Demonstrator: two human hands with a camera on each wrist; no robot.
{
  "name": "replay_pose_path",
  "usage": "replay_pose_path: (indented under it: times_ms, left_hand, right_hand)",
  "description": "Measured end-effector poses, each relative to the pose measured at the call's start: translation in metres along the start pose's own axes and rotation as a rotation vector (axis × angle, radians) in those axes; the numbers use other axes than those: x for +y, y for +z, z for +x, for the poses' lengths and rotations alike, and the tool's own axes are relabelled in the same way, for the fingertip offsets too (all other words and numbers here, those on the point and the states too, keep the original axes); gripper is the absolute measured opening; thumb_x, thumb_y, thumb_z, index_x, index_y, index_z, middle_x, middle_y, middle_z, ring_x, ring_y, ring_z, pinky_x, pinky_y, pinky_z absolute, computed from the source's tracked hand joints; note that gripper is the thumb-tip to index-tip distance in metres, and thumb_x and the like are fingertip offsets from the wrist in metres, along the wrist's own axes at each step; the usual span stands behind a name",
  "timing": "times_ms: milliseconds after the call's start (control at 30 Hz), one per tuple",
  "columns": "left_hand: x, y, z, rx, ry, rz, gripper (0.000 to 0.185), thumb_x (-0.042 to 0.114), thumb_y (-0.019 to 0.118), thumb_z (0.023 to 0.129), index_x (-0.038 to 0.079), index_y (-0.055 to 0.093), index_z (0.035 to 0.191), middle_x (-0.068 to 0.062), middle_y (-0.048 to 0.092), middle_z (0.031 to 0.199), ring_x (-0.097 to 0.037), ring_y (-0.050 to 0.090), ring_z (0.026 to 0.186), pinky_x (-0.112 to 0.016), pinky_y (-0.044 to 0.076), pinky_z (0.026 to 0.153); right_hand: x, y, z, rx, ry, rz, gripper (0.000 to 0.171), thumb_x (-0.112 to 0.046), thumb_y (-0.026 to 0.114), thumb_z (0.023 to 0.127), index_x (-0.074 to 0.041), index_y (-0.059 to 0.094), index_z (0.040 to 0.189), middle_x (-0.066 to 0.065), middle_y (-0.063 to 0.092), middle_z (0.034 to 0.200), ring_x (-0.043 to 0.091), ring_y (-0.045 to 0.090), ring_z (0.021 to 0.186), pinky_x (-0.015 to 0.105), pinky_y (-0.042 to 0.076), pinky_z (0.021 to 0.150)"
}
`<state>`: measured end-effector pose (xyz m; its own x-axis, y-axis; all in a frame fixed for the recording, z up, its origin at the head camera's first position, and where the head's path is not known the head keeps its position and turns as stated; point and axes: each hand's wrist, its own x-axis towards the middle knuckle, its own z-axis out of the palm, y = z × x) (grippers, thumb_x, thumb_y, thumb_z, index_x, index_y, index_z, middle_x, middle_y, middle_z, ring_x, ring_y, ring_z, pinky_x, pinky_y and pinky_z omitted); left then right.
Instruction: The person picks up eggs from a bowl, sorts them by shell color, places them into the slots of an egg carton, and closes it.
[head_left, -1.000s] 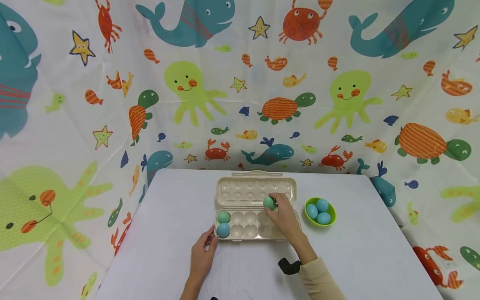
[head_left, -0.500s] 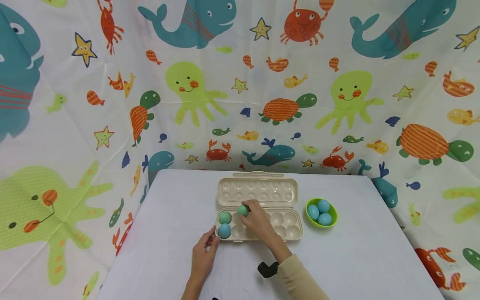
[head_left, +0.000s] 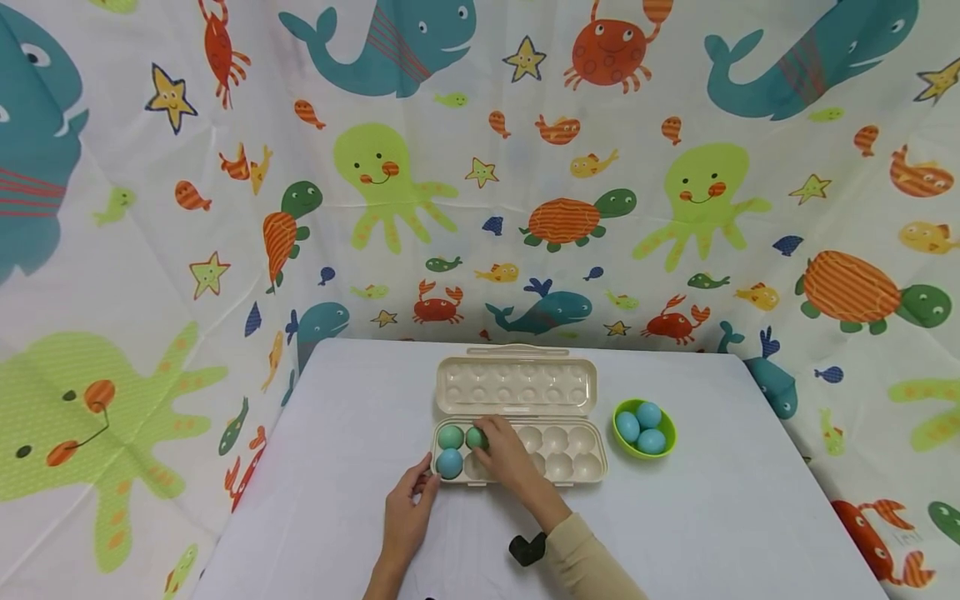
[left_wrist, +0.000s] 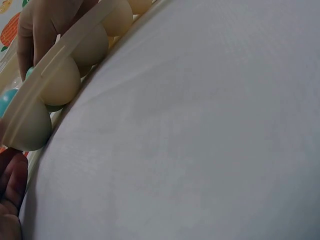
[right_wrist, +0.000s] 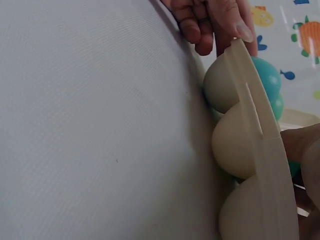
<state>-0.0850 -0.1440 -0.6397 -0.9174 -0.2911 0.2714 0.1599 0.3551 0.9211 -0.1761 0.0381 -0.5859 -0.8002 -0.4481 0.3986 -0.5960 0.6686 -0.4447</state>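
While the right grip point(head_left: 507, 457) pinches a green egg point(head_left: 473, 437) at lower centre of the frame, in the upper row of the carton point(head_left: 582, 466), and the left grip point(head_left: 407, 510) holds its left end, full seating before release probably best prevents rolling.

Egg carton point(head_left: 556, 465) on the counter point(head_left: 360, 408), lid point(head_left: 516, 387) behind base. Far-left column: back egg point(head_left: 450, 437), front egg point(head_left: 449, 463) before it. Your right grip point(head_left: 501, 454) holds third egg point(head_left: 476, 437) at second back cup, right of back egg. Your left grip point(head_left: 407, 515) at carton's left front corner. Bowl point(head_left: 628, 448) right of carton, three eggs point(head_left: 651, 442) in it. Cloth backdrop point(head_left: 420, 112) behind counter.
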Motion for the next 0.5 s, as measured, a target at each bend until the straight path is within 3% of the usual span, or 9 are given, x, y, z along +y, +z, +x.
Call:
replay_pose_path:
  times_ms: [267,500]
  left_hand:
    - [-0.0004,0.0006,-0.0009,0.010,0.005,0.014,0.039,0.014,0.072,0.093,0.008,0.066,0.130,-0.006,0.074,0.115,0.001,0.063,0.086,-0.009,0.051,0.076]
    - [-0.0001,-0.0006,0.0002,0.000,-0.004,0.025,0.038,0.014,0.071,0.093,0.007,0.066,0.130,-0.005,0.074,0.112,0.000,0.064,0.086,-0.010,0.052,0.077]
  right_hand:
    - [0.0017,0.0038,-0.0019,0.064,-0.038,-0.029,0.040,-0.008,0.081,0.082,0.001,0.066,0.118,0.012,0.066,0.117,0.028,0.063,0.111,0.039,0.054,0.097]
    - [-0.0006,0.0001,0.0006,0.031,-0.027,-0.051,0.045,-0.010,0.081,0.082,0.001,0.064,0.122,0.013,0.065,0.119,0.029,0.063,0.112,0.040,0.054,0.098]
